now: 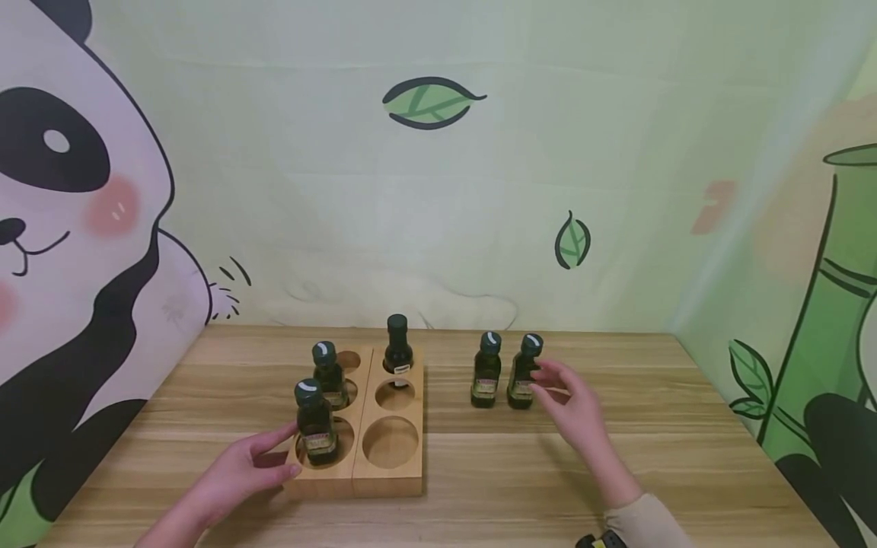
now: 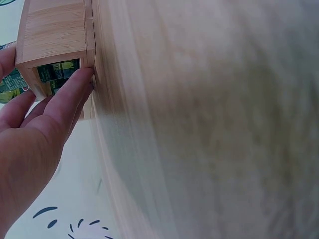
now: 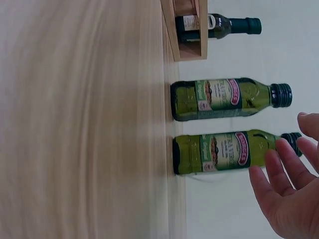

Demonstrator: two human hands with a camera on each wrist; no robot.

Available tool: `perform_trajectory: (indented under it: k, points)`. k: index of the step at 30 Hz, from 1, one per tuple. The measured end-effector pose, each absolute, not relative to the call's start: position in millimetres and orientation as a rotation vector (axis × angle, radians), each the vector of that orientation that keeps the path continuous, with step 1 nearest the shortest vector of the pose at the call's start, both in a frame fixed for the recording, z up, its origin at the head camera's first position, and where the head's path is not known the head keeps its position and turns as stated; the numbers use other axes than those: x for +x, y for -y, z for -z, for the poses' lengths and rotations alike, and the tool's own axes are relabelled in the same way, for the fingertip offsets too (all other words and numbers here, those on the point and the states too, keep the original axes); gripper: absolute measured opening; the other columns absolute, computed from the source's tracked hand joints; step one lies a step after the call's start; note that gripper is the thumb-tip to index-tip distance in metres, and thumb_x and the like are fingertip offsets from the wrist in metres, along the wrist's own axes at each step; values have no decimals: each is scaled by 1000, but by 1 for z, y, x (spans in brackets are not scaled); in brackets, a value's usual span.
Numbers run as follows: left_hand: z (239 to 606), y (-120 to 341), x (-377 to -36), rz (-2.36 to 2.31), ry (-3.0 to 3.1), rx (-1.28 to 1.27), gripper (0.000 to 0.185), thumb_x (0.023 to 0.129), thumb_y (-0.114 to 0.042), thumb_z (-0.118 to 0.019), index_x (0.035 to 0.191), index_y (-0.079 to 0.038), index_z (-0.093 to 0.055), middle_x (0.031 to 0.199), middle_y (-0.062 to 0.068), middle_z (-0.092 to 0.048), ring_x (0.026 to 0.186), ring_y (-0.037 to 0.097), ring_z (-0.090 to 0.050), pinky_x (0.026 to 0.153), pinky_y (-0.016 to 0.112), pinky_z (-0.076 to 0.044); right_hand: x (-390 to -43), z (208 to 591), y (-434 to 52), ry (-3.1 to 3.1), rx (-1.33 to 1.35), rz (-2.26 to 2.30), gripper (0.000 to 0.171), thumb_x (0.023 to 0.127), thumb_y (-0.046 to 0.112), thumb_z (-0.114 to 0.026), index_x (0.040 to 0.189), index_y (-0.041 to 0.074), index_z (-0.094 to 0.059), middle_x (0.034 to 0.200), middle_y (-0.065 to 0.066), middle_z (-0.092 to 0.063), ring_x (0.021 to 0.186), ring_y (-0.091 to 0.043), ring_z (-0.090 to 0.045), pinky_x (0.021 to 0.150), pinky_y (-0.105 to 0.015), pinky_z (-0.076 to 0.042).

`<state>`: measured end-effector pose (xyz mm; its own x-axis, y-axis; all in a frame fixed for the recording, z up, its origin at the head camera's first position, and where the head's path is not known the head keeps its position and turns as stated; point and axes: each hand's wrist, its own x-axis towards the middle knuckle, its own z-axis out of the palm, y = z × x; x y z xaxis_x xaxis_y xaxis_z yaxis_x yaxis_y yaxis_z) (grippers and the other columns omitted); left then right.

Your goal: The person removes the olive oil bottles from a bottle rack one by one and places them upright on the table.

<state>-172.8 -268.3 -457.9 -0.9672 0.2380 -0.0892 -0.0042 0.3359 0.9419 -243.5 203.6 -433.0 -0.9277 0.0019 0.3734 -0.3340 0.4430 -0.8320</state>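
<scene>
A pale sleeve [image 1: 647, 521] is covering my right forearm, just behind my wrist on that side. My left fingers [image 2: 65, 102] are lying apart, fairly straight, and are touching the left side of a wooden rack [image 1: 389, 487], which is sitting on the counter [image 1: 507, 487] to their right; they aren't clamping on anything that I can make out. Just beyond those fingertips, the nearest bottle [image 1: 317, 422] is standing in the rack's near left hole, and I cannot tell whether I am touching it. A second bottle [image 1: 334, 392] is standing a little farther from the same fingers, in the middle hole of that left row. My right fingers [image 1: 558, 370] are hovering apart, slightly bent, off to the right of the rack. Right at their tips, on their left, a third bottle [image 1: 521, 373] is standing upright on the counter; whether I am touching its upper part I cannot tell. A fourth bottle [image 1: 486, 373] is standing just beside that one, one place farther left of my right fingers, dark-capped and made of green glass like its neighbour. Farther off, between my two sets of fingers but beyond both, a fifth bottle [image 1: 397, 350] is rising from the rack's far right hole. Behind everything, well past my fingers, a pale green backdrop [image 1: 308, 152] is hanging, and it is showing a panda [image 1: 147, 304] on my left and bamboo [image 1: 846, 274] on my right.
</scene>
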Motion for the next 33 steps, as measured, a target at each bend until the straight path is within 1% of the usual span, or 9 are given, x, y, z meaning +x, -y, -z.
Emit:
perform_trajectory:
  k: [4, 10, 15, 18, 21, 25, 27, 33]
  points:
    - [457, 268, -172, -1690, -2385, 219, 76, 86, -16, -78, 145, 10, -38, 150, 34, -30, 120, 48, -55, 86, 36, -56, -243, 433, -195, 2383, 319, -1488, 42, 89, 0, -72, 129, 1, -61, 110, -15, -70, 104, -29, -65, 89, -41, -55]
    - [457, 269, -172, -1686, -2385, 220, 75, 86, -16, -78, 145, 10, -38, 150, 34, -30, 121, 47, -54, 87, 36, -56, -243, 436, -182, 2360, 398, -1509, 41, 87, -2, -73, 127, 0, -62, 107, -15, -70, 101, -30, -65, 87, -39, -56]
    - [457, 269, -173, -1685, -2389, 236, 75, 86, -16, -77, 145, 10, -39, 150, 34, -30, 120, 47, -55, 87, 36, -56, -241, 439, -168, 2368, 453, -1539, 41, 88, 0, -73, 128, 1, -62, 108, -14, -70, 102, -30, -65, 87, -38, -56]
    - [457, 269, -173, -1685, -2390, 244, 75, 86, -16, -77, 145, 9, -39, 150, 34, -30, 120, 47, -55, 87, 36, -56, -239, 439, -158, 2365, 484, -1566, 41, 89, 2, -73, 129, 2, -61, 109, -15, -70, 102, -29, -65, 87, -38, -55]
    - [457, 269, -173, -1683, -2389, 244, 75, 86, -16, -77, 145, 9, -39, 150, 34, -30, 120, 48, -54, 87, 37, -56, -238, 439, -148, 2335, 535, -1615, 41, 88, 1, -73, 128, 1, -62, 108, -17, -70, 101, -31, -66, 86, -38, -56]
    - [456, 269, -172, -1681, -2390, 239, 74, 87, -16, -77, 145, 9, -39, 150, 34, -30, 120, 49, -54, 88, 38, -56, -239, 439, -135, 2332, 589, -1651, 41, 88, -2, -72, 127, 2, -62, 107, -16, -71, 101, -33, -66, 86, -34, -56]
    - [456, 269, -172, -1684, -2391, 239, 74, 87, -16, -77, 145, 9, -39, 150, 34, -30, 120, 49, -54, 88, 38, -55, -239, 438, -129, 2350, 609, -1650, 41, 89, -1, -71, 128, 4, -62, 108, -15, -71, 101, -32, -66, 86, -32, -55]
    - [458, 269, -173, -1682, -2403, 245, 74, 86, -16, -78, 145, 9, -40, 150, 34, -31, 120, 48, -55, 88, 38, -55, -243, 439, -113, 2383, 658, -1636, 41, 91, 4, -71, 130, 4, -60, 110, -13, -70, 103, -28, -66, 89, -37, -55]
